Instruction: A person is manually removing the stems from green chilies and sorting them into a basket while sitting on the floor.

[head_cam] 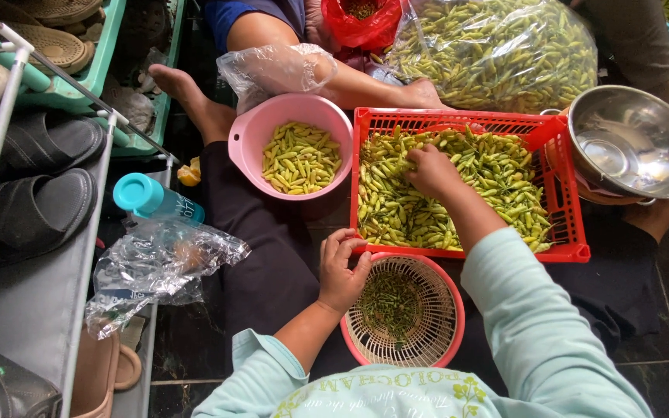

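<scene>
Palm-down, the right hand (430, 170) seemingly pinches chillies (396, 209) in its fingers, while the left hand (342, 271) rests loosely curled.

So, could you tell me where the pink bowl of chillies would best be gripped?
Probably by the pink bowl's small lip on its left edge, coming from the left: that side is free, while the red crate crowds its right rim.

— What is the person wearing?
— A pale mint-green top, sleeves pushed up the forearms, with green leafy lettering across the chest.
— And the hands?
— The left hand (342, 272) and right hand (432, 170) are bare.
</scene>
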